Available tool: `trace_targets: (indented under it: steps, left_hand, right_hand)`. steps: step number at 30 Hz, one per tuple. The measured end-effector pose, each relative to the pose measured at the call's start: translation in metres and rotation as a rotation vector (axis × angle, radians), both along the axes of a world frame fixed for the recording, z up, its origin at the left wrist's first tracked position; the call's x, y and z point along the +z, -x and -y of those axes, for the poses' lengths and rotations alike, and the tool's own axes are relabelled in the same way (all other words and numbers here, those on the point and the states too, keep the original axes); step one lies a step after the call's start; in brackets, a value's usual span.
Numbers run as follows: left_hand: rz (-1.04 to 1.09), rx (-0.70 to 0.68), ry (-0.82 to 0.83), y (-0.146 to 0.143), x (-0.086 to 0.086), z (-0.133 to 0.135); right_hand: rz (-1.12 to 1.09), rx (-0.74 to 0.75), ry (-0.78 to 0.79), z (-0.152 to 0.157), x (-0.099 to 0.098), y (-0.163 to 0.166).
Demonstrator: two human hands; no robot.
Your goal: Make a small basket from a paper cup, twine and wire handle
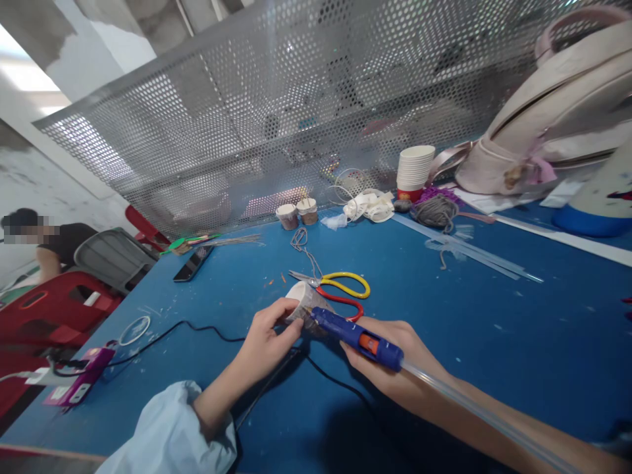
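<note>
My left hand (274,329) is closed round a small paper cup (302,299) lying tilted, its white end turned up and grey material round its side. In my right hand (390,349) is a blue glue gun (345,329), with a long clear glue stick (474,405) running out of its back. The gun's nozzle is at the cup's grey side; whether it touches I cannot tell. Just behind the cup lie scissors (345,280) with one yellow and one red handle. A grey yarn strand (309,253) trails beyond their blades.
A purple power strip (81,378) with a black cable (197,326) sits at the left, a phone (192,264) behind. Two small cups (297,214), stacked paper cups (415,168), grey yarn (435,212) and glue sticks (469,250) line the back. A bag (538,125) stands right; a person (59,240) sits far left.
</note>
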State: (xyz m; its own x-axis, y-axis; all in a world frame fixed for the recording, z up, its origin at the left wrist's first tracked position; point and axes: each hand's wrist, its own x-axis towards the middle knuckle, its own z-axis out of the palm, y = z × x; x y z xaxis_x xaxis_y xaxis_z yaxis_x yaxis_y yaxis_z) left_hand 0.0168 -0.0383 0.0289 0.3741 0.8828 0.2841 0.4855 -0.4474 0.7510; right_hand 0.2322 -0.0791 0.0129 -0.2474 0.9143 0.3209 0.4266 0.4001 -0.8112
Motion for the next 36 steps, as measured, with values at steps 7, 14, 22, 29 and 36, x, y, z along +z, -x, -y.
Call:
trace_targets:
  steps: [7, 14, 22, 29, 36]
  left_hand:
    - [-0.002, 0.006, -0.005, -0.001, 0.001, 0.001]
    - [0.034, 0.000, 0.030, 0.000, -0.002, 0.001]
    - [0.058, -0.005, -0.015, -0.002, -0.003, 0.001]
    - [0.040, -0.002, -0.038, -0.001, -0.004, 0.000]
    - [0.025, 0.004, -0.025, 0.000, -0.006, 0.000]
  right_hand:
    - [-0.006, 0.023, -0.012, 0.001, -0.003, 0.000]
    - [-0.004, 0.049, -0.076, -0.001, -0.010, -0.001]
    - [0.001, 0.080, -0.078, 0.000, -0.016, -0.001]
    - [-0.014, 0.083, -0.074, 0.000, -0.015, -0.001]
    - [-0.022, 0.073, -0.080, -0.001, -0.014, -0.001]
